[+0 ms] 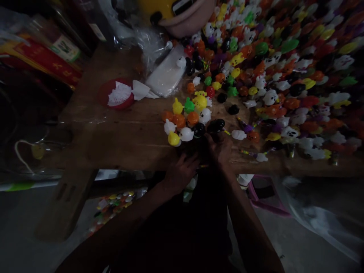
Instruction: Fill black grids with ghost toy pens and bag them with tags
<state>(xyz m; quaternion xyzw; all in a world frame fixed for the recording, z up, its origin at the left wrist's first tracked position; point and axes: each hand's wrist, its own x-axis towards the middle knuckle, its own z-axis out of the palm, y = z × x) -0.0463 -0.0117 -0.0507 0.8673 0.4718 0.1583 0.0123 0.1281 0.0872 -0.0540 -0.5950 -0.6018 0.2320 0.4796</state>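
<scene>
I can't tell if my left hand (182,172) or right hand (221,149) grips, but the black toy (216,125) just past the right looks light, slippery, best pinched mid-body.

From my station I see a wooden worktop (133,132) carrying a colourful figure cluster (192,118), a wider figure spread (270,97) and a red bowl (102,93).

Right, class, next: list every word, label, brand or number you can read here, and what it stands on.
No text reads with certainty.
Red package: pale characters, too blurred to read.
Green-and-white label on a clear container: too blurred.
White label on a dark item: too small.
</scene>
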